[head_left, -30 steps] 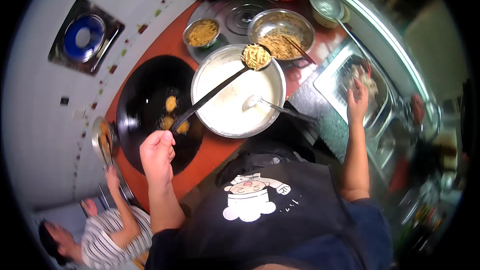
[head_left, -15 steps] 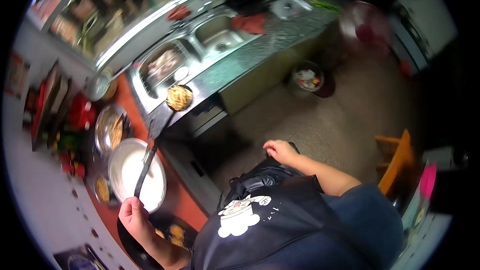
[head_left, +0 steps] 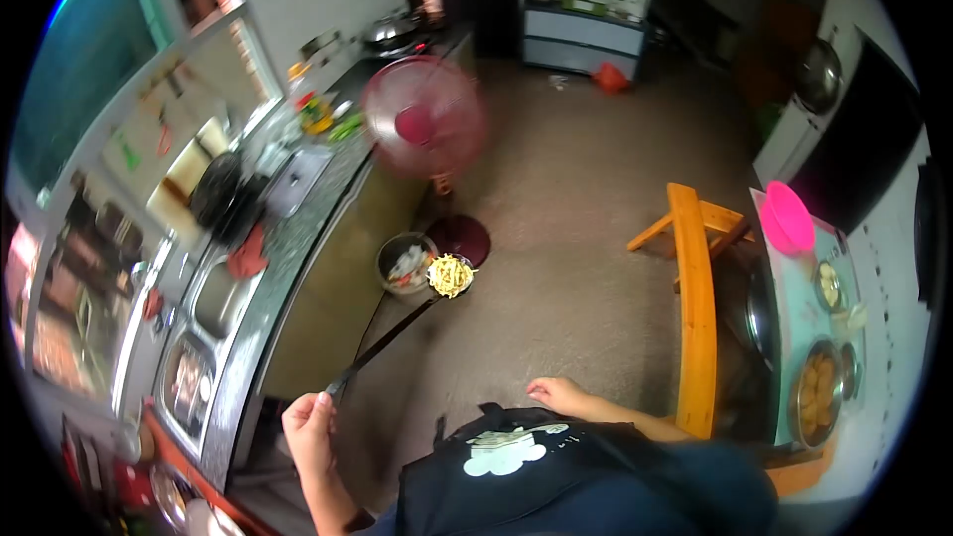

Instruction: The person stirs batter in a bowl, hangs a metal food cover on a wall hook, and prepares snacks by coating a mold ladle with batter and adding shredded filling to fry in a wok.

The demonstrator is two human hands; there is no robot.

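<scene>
My left hand [head_left: 311,427] is closed around the end of a long dark handle of a ladle [head_left: 389,335]. The ladle reaches away from me over the floor. Its round head carries a heap of pale yellow shredded strips [head_left: 451,276]. My right hand [head_left: 558,394] hangs in front of the dark apron [head_left: 467,471], fingers loosely bent and nothing seen in them.
On the left runs a counter [head_left: 298,223] with a double sink [head_left: 218,303]. A pink-red fan [head_left: 422,119] stands beyond a bin [head_left: 397,248] of scraps. To the right are a wooden bench [head_left: 695,337], a pink basin [head_left: 787,218] and a bowl of round brown pieces [head_left: 819,392].
My view has turned right, from the stove-side counter toward the floor and bench. My left hand has carried the loaded ladle away from the sink edge, out over the floor.
</scene>
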